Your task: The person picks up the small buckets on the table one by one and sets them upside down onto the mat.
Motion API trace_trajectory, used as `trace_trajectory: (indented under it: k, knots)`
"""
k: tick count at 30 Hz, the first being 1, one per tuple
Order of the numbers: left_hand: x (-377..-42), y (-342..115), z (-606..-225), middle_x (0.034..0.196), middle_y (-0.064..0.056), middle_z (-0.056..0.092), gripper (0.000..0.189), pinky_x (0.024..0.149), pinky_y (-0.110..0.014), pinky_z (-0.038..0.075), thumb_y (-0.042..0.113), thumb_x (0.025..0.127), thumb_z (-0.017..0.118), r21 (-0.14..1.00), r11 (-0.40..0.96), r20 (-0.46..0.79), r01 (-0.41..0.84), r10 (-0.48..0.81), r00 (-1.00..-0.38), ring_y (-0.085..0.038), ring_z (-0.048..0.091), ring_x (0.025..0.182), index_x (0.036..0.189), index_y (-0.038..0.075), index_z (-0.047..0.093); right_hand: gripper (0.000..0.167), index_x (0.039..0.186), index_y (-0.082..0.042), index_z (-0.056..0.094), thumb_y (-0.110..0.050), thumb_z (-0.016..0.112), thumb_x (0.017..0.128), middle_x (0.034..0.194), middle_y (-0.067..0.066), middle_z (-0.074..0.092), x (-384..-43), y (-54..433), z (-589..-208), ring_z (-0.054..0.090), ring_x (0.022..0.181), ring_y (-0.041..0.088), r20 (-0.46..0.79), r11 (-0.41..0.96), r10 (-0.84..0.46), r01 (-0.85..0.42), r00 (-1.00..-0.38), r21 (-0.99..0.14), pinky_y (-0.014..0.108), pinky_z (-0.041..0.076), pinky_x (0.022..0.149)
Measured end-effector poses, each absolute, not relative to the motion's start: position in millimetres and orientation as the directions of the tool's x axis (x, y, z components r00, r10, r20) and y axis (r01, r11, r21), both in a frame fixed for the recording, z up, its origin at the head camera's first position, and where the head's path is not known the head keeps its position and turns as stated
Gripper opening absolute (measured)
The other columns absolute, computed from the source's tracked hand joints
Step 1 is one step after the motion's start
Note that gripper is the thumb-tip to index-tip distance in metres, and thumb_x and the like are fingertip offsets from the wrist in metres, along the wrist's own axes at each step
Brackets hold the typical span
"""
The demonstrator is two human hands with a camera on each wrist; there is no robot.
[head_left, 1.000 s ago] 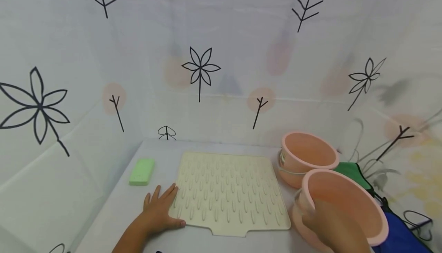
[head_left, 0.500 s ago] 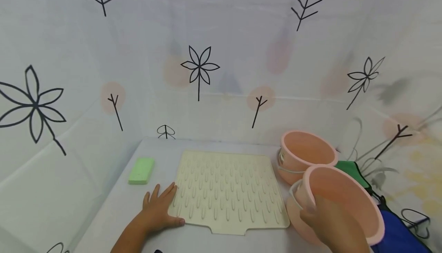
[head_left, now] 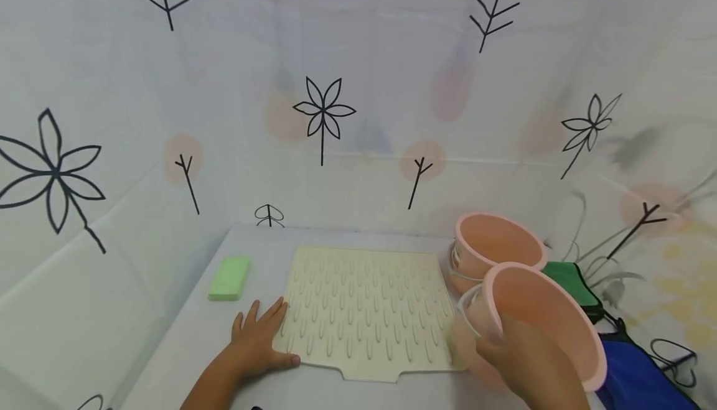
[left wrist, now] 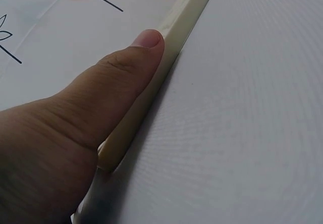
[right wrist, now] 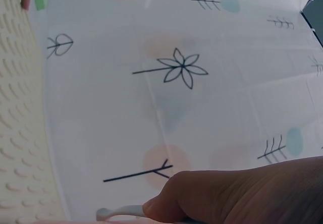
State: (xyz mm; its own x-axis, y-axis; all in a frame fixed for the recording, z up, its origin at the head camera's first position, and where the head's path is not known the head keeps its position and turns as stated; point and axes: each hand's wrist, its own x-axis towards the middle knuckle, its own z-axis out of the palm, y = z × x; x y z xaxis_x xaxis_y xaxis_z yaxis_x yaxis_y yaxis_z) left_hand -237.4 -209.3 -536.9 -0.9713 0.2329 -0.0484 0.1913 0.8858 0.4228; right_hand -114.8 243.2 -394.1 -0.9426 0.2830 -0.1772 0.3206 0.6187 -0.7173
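Note:
A cream ribbed washboard (head_left: 370, 310) lies flat on the white table. My left hand (head_left: 252, 341) rests on its near left corner, fingers spread along the side and the thumb along the front edge. The left wrist view shows that thumb straight against the board's edge (left wrist: 186, 19). With my right hand (head_left: 529, 357) I grip the rim of the nearer pink bucket (head_left: 551, 292), which is tilted, its mouth leaning right. Its wall covers the board's near right corner, and its loose handle shows at its left. In the right wrist view, the right thumb (right wrist: 176, 196) appears beside the pale handle (right wrist: 118, 212).
Behind the tilted bucket stands a second pink bucket (head_left: 498, 242). A light green block (head_left: 230, 278) lies left of the board. Green cloth (head_left: 571, 279) and blue cloth (head_left: 638, 366) with dark edging lie at the right. A patterned white curtain (head_left: 364, 192) hangs behind the table.
My right hand has moved the nearer bucket left and slightly up, so it overlaps the board's right edge. The left hand and the board have stayed in place.

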Motion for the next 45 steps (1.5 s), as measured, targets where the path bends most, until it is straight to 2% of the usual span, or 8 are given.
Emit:
trace_trajectory:
  k: [3, 8, 12, 18, 28, 33, 37, 45]
  knots:
    - [-236, -209, -536, 0.172, -0.006, 0.032, 0.133, 0.116, -0.079, 0.001, 0.085, 0.06, 0.078, 0.432, 0.882, -0.055, 0.187, 0.232, -0.971, -0.058, 0.009, 0.156, 0.163, 0.013, 0.037, 0.049, 0.127, -0.013, 0.064, -0.042, 0.08, 0.09, 0.106, 0.0, 0.071, -126, 242, -389, 0.056, 0.104, 0.023, -0.187, 0.656, 0.262, 0.317, -0.947, -0.685, 0.035, 0.049, 0.081]
    - [-236, -209, -534, 0.172, -0.006, 0.031, 0.133, 0.116, -0.079, 0.001, 0.085, 0.06, 0.079, 0.439, 0.879, -0.056, 0.186, 0.234, -0.971, -0.059, 0.008, 0.156, 0.163, 0.013, 0.036, 0.031, 0.103, -0.003, 0.067, -0.026, 0.079, 0.086, 0.077, 0.0, 0.063, -145, 242, -380, 0.055, 0.077, 0.02, -0.164, 0.804, 0.183, 0.244, -0.969, -0.542, 0.035, 0.045, 0.066]
    - [-237, -209, -535, 0.172, -0.005, 0.031, 0.133, 0.116, -0.079, 0.001, 0.086, 0.06, 0.077, 0.428, 0.884, -0.053, 0.191, 0.235, -0.971, -0.059, 0.009, 0.156, 0.164, 0.013, 0.036, 0.042, 0.111, -0.001, 0.065, -0.03, 0.081, 0.086, 0.074, 0.0, 0.061, -146, 239, -376, 0.055, 0.074, 0.018, -0.147, 0.834, 0.157, 0.211, -0.977, -0.51, 0.034, 0.046, 0.065]
    - [-238, -209, -536, 0.172, -0.005, 0.03, 0.134, 0.116, -0.079, 0.0, 0.086, 0.06, 0.077, 0.422, 0.887, -0.059, 0.187, 0.233, -0.971, -0.058, 0.007, 0.156, 0.164, 0.014, 0.035, 0.034, 0.096, -0.008, 0.067, -0.038, 0.08, 0.085, 0.068, 0.001, 0.055, -146, 229, -373, 0.053, 0.065, 0.018, -0.15, 0.849, 0.163, 0.216, -0.975, -0.483, 0.033, 0.042, 0.059]
    - [-237, -208, -535, 0.173, -0.005, 0.03, 0.133, 0.116, -0.079, 0.0, 0.087, 0.06, 0.077, 0.429, 0.885, -0.068, 0.18, 0.231, -0.971, -0.058, 0.008, 0.156, 0.164, 0.014, 0.036, 0.034, 0.1, -0.007, 0.067, -0.034, 0.08, 0.084, 0.067, 0.001, 0.054, -148, 223, -373, 0.052, 0.065, 0.018, -0.125, 0.831, 0.139, 0.184, -0.982, -0.524, 0.033, 0.041, 0.059]
    - [-237, -208, -535, 0.172, -0.005, 0.03, 0.133, 0.116, -0.079, 0.001, 0.087, 0.06, 0.076, 0.424, 0.887, -0.063, 0.182, 0.229, -0.971, -0.058, 0.008, 0.156, 0.164, 0.014, 0.036, 0.05, 0.117, 0.0, 0.066, -0.037, 0.079, 0.085, 0.074, 0.0, 0.06, -148, 225, -368, 0.057, 0.072, 0.019, -0.136, 0.809, 0.152, 0.202, -0.979, -0.552, 0.033, 0.045, 0.063]
    - [-237, -209, -536, 0.172, -0.005, 0.03, 0.134, 0.116, -0.079, 0.001, 0.088, 0.06, 0.076, 0.425, 0.886, -0.063, 0.184, 0.232, -0.971, -0.058, 0.008, 0.156, 0.164, 0.014, 0.036, 0.068, 0.13, 0.003, 0.061, -0.045, 0.08, 0.086, 0.091, 0.002, 0.069, -147, 228, -362, 0.061, 0.081, 0.021, -0.117, 0.823, 0.155, 0.194, -0.981, -0.535, 0.035, 0.052, 0.069]
    - [-238, -208, -536, 0.172, -0.006, 0.03, 0.134, 0.116, -0.079, 0.001, 0.088, 0.06, 0.075, 0.42, 0.888, -0.063, 0.186, 0.233, -0.97, -0.058, 0.008, 0.156, 0.164, 0.013, 0.036, 0.071, 0.13, 0.002, 0.064, -0.051, 0.08, 0.086, 0.112, 0.011, 0.075, -148, 223, -362, 0.066, 0.092, 0.023, -0.065, 0.816, 0.143, 0.154, -0.988, -0.557, 0.046, 0.058, 0.078]
